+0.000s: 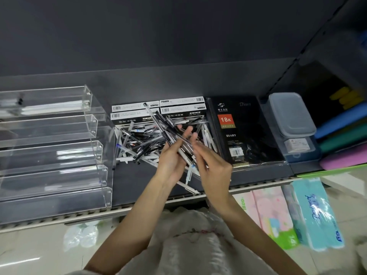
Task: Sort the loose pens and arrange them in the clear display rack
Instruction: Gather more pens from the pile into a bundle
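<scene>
A heap of loose pens [139, 141], black-and-clear and white ones, lies on the dark shelf in front of the white pen boxes. My left hand [170, 161] grips a bundle of several black-and-clear pens [168, 128], their tips slanting up to the left. My right hand [210, 165] is at the bundle's right side, fingers bent against the pens' lower ends. The clear display rack [53, 147] stands to the left with stepped tiers. A few pens show faintly in its top tier; the lower tiers look bare.
White pen boxes [158, 110] stand behind the heap. A black diary [242, 132] lies to the right, then stacked clear plastic boxes [292, 124] and coloured folders [343, 135]. Tissue packs [315, 213] sit below the shelf edge [119, 210].
</scene>
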`<state>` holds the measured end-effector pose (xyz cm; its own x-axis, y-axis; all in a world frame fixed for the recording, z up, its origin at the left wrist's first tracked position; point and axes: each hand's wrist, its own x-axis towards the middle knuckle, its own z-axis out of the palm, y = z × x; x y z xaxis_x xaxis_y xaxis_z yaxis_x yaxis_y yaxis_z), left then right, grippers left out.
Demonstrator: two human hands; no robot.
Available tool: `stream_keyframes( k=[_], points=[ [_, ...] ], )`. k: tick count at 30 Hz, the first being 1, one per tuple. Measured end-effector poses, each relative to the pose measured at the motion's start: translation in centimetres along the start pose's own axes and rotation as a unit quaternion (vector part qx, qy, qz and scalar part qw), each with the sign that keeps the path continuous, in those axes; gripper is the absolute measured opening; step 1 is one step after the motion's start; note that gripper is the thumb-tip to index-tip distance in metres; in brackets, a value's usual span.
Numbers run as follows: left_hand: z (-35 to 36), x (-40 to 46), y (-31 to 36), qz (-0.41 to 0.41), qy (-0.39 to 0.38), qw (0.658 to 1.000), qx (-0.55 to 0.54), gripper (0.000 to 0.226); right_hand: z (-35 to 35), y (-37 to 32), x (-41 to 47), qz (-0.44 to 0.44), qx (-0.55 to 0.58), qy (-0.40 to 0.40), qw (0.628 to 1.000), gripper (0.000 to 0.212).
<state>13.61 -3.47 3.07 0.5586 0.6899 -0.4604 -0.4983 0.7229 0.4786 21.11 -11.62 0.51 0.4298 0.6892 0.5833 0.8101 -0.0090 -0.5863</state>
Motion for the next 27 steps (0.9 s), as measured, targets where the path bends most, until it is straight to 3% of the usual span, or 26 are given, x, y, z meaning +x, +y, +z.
stream_keyframes(
  k=[2,6,10,16,18,21,24,26,27],
  points=[
    [-0.1,0.0,0.1,0.002,-0.001,1.000,-0.027,0.025,0.0,0.2,-0.3,0.000,-0.019,0.003,1.000,0.020],
    [-0.4,-0.2,0.0,-0.003,0.002,0.999,-0.035,0.033,-0.2,0.1,-0.3,0.108,0.052,0.022,0.993,0.019],
    [-1.1,-0.3,-0.3,0.008,0.009,1.000,0.007,0.038,-0.1,-0.7,-0.7,0.100,0.062,-0.025,0.993,0.017],
    [-2.4,-1.1,0.5,0.015,-0.023,0.990,0.136,0.017,-1.9,-0.4,2.0,0.115,0.082,-0.063,0.988,0.021],
    [-2.8,-1.9,0.7,-0.012,-0.059,0.976,0.211,0.014,-2.7,-0.6,5.3,0.106,0.087,-0.108,0.985,0.029],
    [-3.4,-2.7,0.7,-0.053,-0.079,0.953,0.289,0.014,-2.6,-0.8,10.4,0.157,0.079,-0.265,0.948,0.047],
    [-3.5,-3.0,0.4,-0.062,-0.088,0.941,0.321,0.017,-1.7,-0.8,12.3,0.185,0.110,-0.409,0.887,0.036],
    [-3.4,-3.2,0.3,-0.057,-0.090,0.935,0.339,0.016,-1.8,-1.1,12.7,0.208,0.168,-0.401,0.876,0.022],
    [-3.5,-3.2,0.2,-0.055,-0.089,0.934,0.342,0.015,-2.3,-1.3,12.9,0.233,0.200,-0.352,0.884,0.016]
  ],
)
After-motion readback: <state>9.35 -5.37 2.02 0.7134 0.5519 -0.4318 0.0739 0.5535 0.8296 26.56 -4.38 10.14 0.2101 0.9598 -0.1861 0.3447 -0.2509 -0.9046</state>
